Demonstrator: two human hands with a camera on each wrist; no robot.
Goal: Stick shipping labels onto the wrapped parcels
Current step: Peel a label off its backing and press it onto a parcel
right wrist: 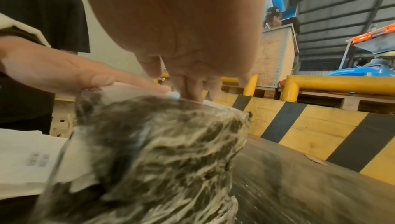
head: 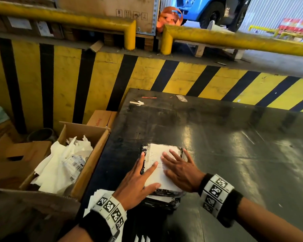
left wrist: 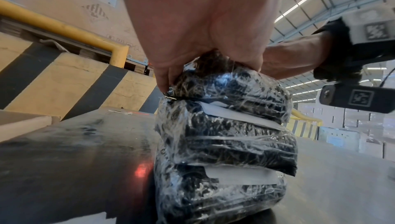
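A stack of black parcels (head: 166, 198) wrapped in clear film stands on the dark table (head: 234, 145) near its front left. On the top parcel lies a white shipping label (head: 157, 151). Both hands press flat on it with fingers straight and spread. My left hand (head: 138, 180) covers the label's left and near edge, its thumb at the near corner. My right hand (head: 180, 170) covers the right side. In the left wrist view the stack (left wrist: 224, 143) shows white labels between its layers under the palm (left wrist: 203, 24). The right wrist view shows the blurred film (right wrist: 160, 151) under the right hand's fingers (right wrist: 192, 90).
An open cardboard box (head: 94, 154) of crumpled white backing paper sits left of the table. Loose label sheets (head: 98, 194) lie by my left wrist. A yellow-and-black striped barrier (head: 147, 74) rises behind the table. Small scraps (head: 147, 100) lie at its far edge.
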